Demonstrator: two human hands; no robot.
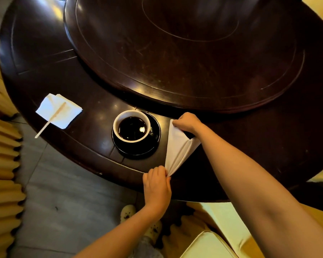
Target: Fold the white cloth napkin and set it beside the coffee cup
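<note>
far to the left of both sets of fingers lay a small stack of thin white paper napkins (61, 112), with a pale wooden stirring stick (51, 119) across it that jutted over the rim of the dark polished round wooden table (82, 146). just left of the fingers stood a glossy ceramic coffee cup, white inside, (131, 113) full of black coffee on a black glazed saucer (138, 153). the left hand (158, 185) was at the table's near edge, its fingers curled and pinching the gathered near corner of the white cloth napkin (176, 146). the napkin stretched from those fingers up to the right hand (187, 122), whose fingers were curled round its far corner. it lay close beside the saucer on the right, partly folded into a long tapering shape with soft ridges. beyond the right fingers rose a raised round turntable (175, 53) of the same scratched dark wood. the cloth looked light and limp, so it would likely take a crease yet sag if lifted by one point. its corners or folded edges seemed the best places to hold, kept clear of the full cup, which could spill
</note>
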